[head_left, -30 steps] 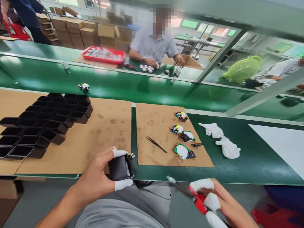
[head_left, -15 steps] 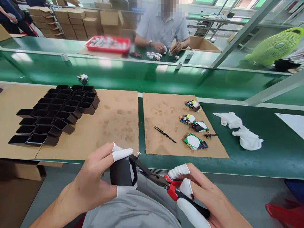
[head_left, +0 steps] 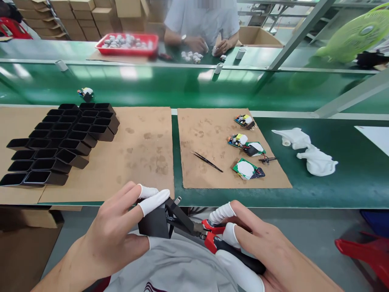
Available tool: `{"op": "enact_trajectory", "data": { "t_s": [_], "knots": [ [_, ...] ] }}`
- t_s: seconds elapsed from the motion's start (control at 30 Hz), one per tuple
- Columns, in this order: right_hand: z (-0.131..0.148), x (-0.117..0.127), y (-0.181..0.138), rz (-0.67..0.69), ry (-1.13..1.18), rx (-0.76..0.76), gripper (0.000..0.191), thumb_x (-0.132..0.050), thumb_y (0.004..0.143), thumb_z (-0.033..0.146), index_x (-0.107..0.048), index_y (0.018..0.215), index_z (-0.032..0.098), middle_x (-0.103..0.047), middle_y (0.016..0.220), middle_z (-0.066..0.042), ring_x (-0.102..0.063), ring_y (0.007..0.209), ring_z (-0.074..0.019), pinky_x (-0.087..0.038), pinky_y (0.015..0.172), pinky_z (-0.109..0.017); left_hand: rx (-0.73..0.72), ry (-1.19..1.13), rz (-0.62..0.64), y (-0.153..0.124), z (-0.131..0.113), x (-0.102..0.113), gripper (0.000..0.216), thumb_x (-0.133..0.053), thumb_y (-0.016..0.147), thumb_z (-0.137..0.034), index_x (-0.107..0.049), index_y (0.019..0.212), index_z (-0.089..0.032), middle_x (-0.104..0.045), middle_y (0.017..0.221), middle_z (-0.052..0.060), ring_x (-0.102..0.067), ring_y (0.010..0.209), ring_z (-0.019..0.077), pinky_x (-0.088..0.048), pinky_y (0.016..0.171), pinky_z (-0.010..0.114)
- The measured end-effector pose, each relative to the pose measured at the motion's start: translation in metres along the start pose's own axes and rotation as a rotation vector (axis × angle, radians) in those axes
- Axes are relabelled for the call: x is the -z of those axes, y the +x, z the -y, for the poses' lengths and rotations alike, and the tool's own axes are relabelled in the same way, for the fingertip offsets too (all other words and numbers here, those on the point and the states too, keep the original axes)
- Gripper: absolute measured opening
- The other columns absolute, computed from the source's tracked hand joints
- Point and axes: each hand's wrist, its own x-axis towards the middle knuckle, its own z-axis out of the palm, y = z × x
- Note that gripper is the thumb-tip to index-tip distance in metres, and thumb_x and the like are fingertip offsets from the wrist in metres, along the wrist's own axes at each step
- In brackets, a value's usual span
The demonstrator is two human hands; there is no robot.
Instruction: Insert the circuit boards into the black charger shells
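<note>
My left hand (head_left: 118,227), with white finger cots on its fingertips, grips a black plastic housing (head_left: 154,222) just beyond the table's near edge. My right hand (head_left: 243,243), also in finger cots, is closed round the red and black handles of pliers (head_left: 211,242). The pliers' jaws reach the open end of the housing, where a black piece with a small metal tip (head_left: 178,200) sticks out at an angle. What exactly the jaws touch inside is hidden. Tweezers (head_left: 207,161) lie on the cardboard ahead, left of a green circuit board (head_left: 246,169).
Rows of black housings (head_left: 73,134) stand on the left cardboard sheet (head_left: 142,142). More circuit boards (head_left: 244,121) lie on the right sheet, beside crumpled white material (head_left: 319,160). Across the bench, a person works near a red tray (head_left: 127,50). A green fan (head_left: 358,38) is at right.
My view has tilted down slightly. The pliers have moved a little left toward the housing, and the black piece at its open end now stands at a more visible angle.
</note>
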Motion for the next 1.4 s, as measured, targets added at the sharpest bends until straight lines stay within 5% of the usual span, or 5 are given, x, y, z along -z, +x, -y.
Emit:
{"op": "enact_trajectory", "data": {
  "t_s": [0.2,0.4,0.63,0.83,1.4],
  "knots": [
    [-0.004,-0.005,0.005,0.111,-0.099,-0.199,0.031,-0.071,0.109,0.058,-0.071,0.1,0.028,-0.076,0.093,-0.003,-0.072,0.078,-0.0232,-0.057,0.065,-0.031,-0.301,0.285,0.082,0.009,0.009,-0.001,0.065,-0.055,0.074,0.007,-0.069,0.132,-0.018,-0.064,0.091,0.007,-0.054,0.078,0.0232,-0.047,0.061,0.032],
    [-0.022,-0.008,0.022,0.27,-0.17,-0.137,0.039,-0.053,0.119,0.053,-0.062,0.092,0.026,-0.067,0.084,-0.001,-0.063,0.067,-0.0206,-0.04,0.06,-0.032,-0.361,0.349,0.189,0.025,0.018,0.0,0.024,-0.059,0.08,-0.001,-0.059,0.087,-0.023,-0.057,0.079,0.004,-0.048,0.067,0.0213,-0.042,0.055,0.033],
    [-0.037,-0.003,0.027,0.236,-0.29,0.061,0.043,-0.047,0.121,0.054,-0.064,0.095,0.025,-0.071,0.087,-0.003,-0.064,0.066,-0.0208,-0.04,0.059,-0.033,-0.384,0.336,0.229,0.03,0.019,0.007,0.023,-0.057,0.085,-0.002,-0.064,0.094,-0.022,-0.06,0.079,0.003,-0.052,0.065,0.021,-0.044,0.056,0.031],
    [-0.108,0.049,0.019,-0.064,-0.413,-0.114,0.034,-0.053,0.113,0.047,-0.076,0.102,0.025,-0.077,0.075,-0.007,-0.068,0.057,-0.0244,-0.045,0.056,-0.033,-0.103,0.341,-0.073,0.018,0.056,0.044,0.035,-0.079,0.099,-0.026,-0.071,0.133,-0.026,-0.067,0.095,0.002,-0.065,0.073,0.0204,-0.053,0.066,0.031],
    [-0.102,0.049,0.103,0.005,-0.578,-0.45,0.028,-0.051,0.106,0.032,-0.048,0.079,0.028,-0.067,0.075,-0.005,-0.057,0.067,-0.0248,-0.034,0.064,-0.034,0.378,-0.258,-0.021,0.015,0.086,-0.038,0.044,-0.093,0.09,-0.043,-0.072,0.125,-0.028,-0.08,0.118,0.004,-0.078,0.107,0.0263,-0.066,0.094,0.04]
  ]
}}
